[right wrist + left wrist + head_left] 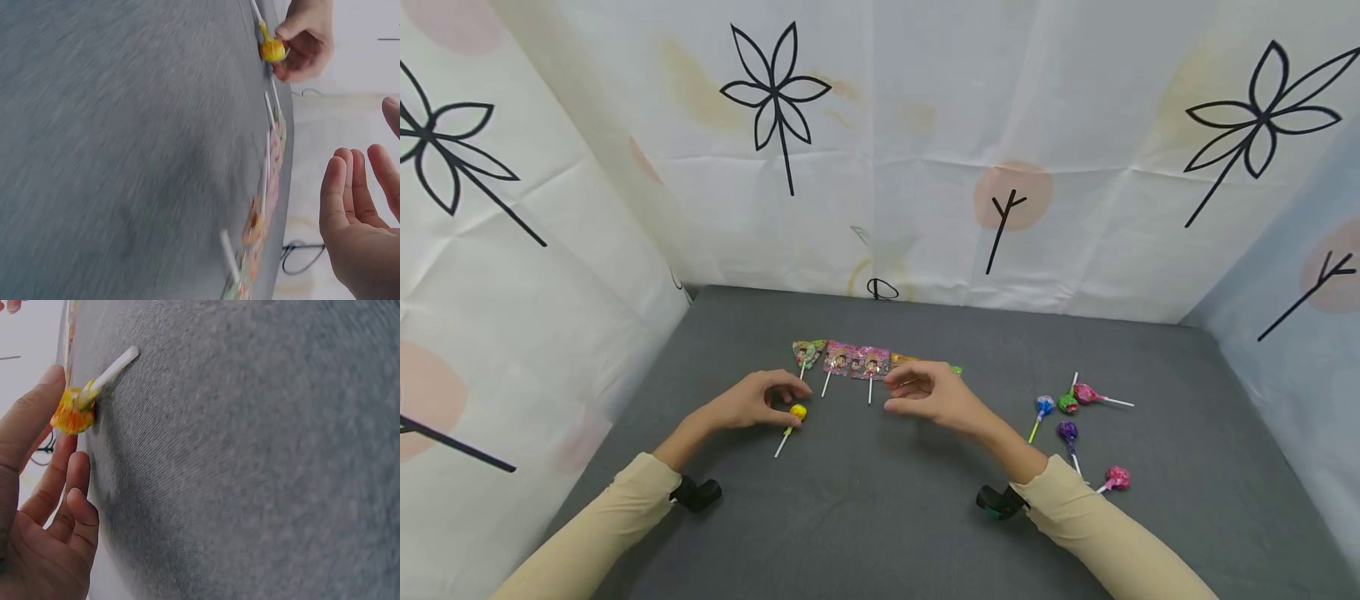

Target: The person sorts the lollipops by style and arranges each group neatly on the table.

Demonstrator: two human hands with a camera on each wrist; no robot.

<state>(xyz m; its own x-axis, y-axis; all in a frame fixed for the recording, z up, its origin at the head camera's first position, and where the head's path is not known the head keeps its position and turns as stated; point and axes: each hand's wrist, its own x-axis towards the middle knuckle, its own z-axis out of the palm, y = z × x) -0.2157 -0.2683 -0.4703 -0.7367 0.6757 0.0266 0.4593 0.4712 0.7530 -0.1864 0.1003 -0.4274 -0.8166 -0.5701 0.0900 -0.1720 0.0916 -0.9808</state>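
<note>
A yellow lollipop (798, 412) with a white stick lies on the grey table, its head by the thumb tip of my left hand (762, 402). That hand's thumb and forefinger are spread around the candy, as the left wrist view shows the lollipop (74, 415) near the thumb; whether they touch it I cannot tell. My right hand (936, 396) hovers with bent, relaxed fingers and holds nothing. It partly hides a row of flat wrapped lollipops: a green one (808, 352), pink ones (871, 362) and an orange one (901, 360), with a green end showing beyond.
To the right of my right forearm lie round lollipops: blue (1045, 405), green (1067, 403), red-pink (1084, 393), purple (1067, 431) and pink (1117, 477). A patterned white cloth (917, 233) hangs behind the table (850, 533) and at both sides.
</note>
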